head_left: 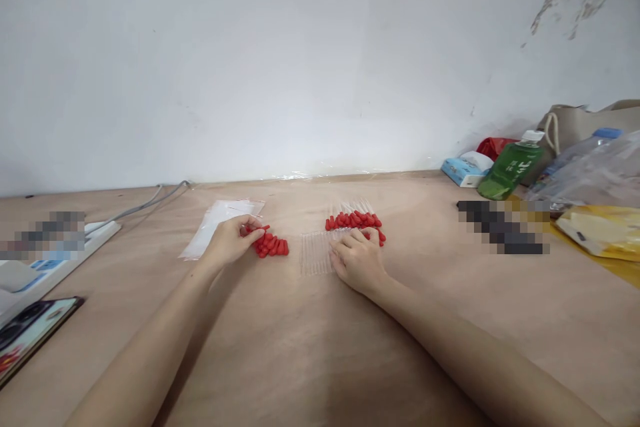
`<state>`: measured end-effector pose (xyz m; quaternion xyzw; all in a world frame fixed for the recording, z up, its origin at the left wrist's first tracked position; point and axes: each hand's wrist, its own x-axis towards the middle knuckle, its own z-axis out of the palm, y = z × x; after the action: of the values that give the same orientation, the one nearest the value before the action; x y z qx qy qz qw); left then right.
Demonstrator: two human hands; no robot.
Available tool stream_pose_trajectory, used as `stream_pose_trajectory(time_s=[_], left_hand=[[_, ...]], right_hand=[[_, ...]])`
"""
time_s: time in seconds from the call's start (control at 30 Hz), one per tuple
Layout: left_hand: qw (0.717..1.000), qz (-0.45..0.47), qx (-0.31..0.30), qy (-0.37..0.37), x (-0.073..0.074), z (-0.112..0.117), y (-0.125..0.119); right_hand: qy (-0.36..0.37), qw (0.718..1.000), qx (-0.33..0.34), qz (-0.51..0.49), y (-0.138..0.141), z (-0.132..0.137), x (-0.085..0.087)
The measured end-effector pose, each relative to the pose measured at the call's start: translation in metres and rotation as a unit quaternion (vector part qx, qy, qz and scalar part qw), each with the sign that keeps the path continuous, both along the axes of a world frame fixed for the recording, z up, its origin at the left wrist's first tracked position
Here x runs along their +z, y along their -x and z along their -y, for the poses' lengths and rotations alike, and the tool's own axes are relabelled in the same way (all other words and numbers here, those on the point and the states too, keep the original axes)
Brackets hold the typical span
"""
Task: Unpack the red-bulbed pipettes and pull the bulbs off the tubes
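Note:
My left hand (234,240) is closed in a pinch on a red rubber dropper bulb (265,228), just above the left edge of a pile of loose red bulbs (273,245). To the right lies a row of thin clear dropper tubes (315,253), side by side. My right hand (359,259) rests over the right end of that row, fingers curled down and closed on the tubes; its fingertips are partly hidden. Behind it lies a group of clear tubes fitted with red bulbs (353,219), their thin ends toward the wall.
White plastic bags (210,223) lie flat behind my left hand. At left are a power strip (95,243) with a grey cable and a phone (37,327). At right stand a tissue pack (465,170), a leaning green bottle (513,167), a blurred-out black object (505,230) and plastic bags (595,170).

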<state>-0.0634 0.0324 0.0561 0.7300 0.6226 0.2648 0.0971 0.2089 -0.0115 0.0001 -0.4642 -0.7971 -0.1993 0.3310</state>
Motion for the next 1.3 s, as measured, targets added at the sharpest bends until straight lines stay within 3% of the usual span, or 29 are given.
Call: stream_pose_trajectory(time_s=[0.23, 0.53, 0.63, 0.73, 0.87, 0.97, 1.13, 1.3], left_hand=[[0.999, 0.014, 0.017, 0.039, 0.007, 0.001, 0.005], [0.995, 0.014, 0.084, -0.043, 0.016, 0.000, 0.014], [0.995, 0.010, 0.058, -0.076, 0.022, 0.005, -0.008], [0.996, -0.009, -0.029, -0.089, 0.022, 0.004, -0.050], [0.995, -0.021, -0.094, -0.005, 0.010, -0.013, -0.110], [0.994, -0.010, -0.105, 0.032, -0.002, -0.029, -0.139], [0.993, 0.014, -0.057, 0.100, -0.015, -0.049, -0.152], [0.989, 0.035, -0.029, 0.141, -0.017, -0.054, -0.154]], right_hand=[[0.039, 0.999, 0.013, -0.001, 0.001, 0.003, 0.001], [0.049, 0.999, 0.010, -0.011, 0.000, 0.005, 0.002], [0.043, 0.999, -0.001, -0.032, -0.006, 0.002, 0.003], [0.044, 0.998, -0.006, -0.040, -0.016, 0.001, 0.007], [0.026, 0.999, 0.007, -0.028, -0.031, 0.007, 0.005], [0.010, 0.999, 0.013, -0.041, -0.040, 0.013, 0.000], [0.006, 0.997, 0.008, -0.080, -0.045, 0.016, -0.005], [0.007, 0.998, 0.013, -0.065, -0.042, 0.015, -0.005]])
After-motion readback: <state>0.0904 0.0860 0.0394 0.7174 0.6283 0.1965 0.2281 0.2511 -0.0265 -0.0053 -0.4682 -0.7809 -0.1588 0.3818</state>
